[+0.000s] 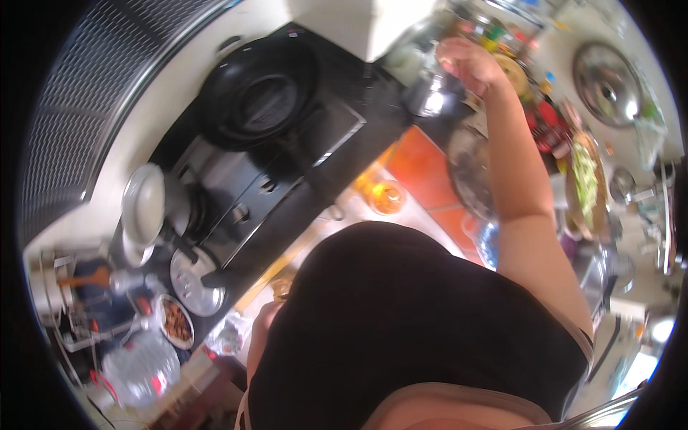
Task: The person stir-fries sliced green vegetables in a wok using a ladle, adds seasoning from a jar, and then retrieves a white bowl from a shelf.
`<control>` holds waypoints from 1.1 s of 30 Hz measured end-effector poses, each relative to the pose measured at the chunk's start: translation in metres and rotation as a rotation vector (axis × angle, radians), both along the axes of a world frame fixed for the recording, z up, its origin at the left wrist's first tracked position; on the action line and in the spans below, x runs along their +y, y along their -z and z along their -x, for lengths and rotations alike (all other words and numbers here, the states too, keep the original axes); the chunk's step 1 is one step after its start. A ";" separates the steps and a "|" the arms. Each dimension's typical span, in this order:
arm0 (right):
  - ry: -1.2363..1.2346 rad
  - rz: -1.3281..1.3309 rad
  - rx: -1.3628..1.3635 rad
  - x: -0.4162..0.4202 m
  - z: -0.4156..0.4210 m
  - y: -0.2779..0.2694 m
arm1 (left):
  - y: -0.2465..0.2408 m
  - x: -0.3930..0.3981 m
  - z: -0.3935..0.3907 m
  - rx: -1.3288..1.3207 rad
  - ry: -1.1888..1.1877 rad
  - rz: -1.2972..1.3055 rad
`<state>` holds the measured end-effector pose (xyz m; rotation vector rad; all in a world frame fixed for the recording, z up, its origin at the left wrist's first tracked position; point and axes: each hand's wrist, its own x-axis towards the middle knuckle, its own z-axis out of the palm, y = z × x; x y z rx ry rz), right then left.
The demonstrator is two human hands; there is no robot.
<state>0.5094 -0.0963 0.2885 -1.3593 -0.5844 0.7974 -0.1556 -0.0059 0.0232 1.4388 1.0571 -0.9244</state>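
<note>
My right hand [468,63] reaches far out at the upper right, its fingers bent over a shiny metal pot or kettle [430,97]; blur hides whether it holds anything. Beside it lies a round wooden board or lid [510,74], with bottles and jars behind. My left hand [266,312] is low beside my body, mostly hidden by the black top; a brown item [282,288] shows at its fingers, and I cannot tell whether it is gripped. A large black wok [260,102] sits on the black gas stove [279,177] before me.
Left of the stove stand a white pan [144,207], a glass lid [196,285] and an oval dish of brown food [177,322]. A wrapped pack of bottles [141,368] is lower left. To the right are chopped greens on a board [586,177] and a metal lid [607,85].
</note>
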 end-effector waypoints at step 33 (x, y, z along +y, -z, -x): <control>-0.026 0.107 -1.322 0.245 0.182 0.010 | 0.027 -0.020 0.037 -0.134 -0.091 -0.036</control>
